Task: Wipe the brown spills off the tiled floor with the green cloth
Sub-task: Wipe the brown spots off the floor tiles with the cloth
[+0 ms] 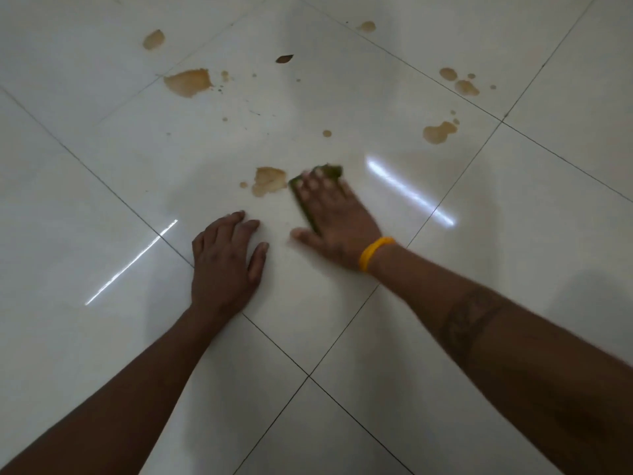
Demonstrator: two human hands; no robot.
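Note:
My right hand (334, 214), blurred and wearing a yellow wristband, presses flat with straight fingers on the green cloth (301, 197), which shows only along the hand's left edge and past the fingertips. A brown spill (269, 180) lies just left of the cloth, touching or almost touching it. My left hand (226, 255) rests flat on the white tiled floor (102, 217), fingers spread, holding nothing. More brown spills lie farther off: a large one (188, 82), one at far left (153, 39), a cluster at the right (439, 132) and another (462, 83).
A small dark leaf-like scrap (284, 58) lies on the far tile, and a faint spill (366, 26) sits near the top. Small brown droplets (327, 133) dot the middle tile. Dark grout lines cross the glossy floor, with bright light reflections (411, 193).

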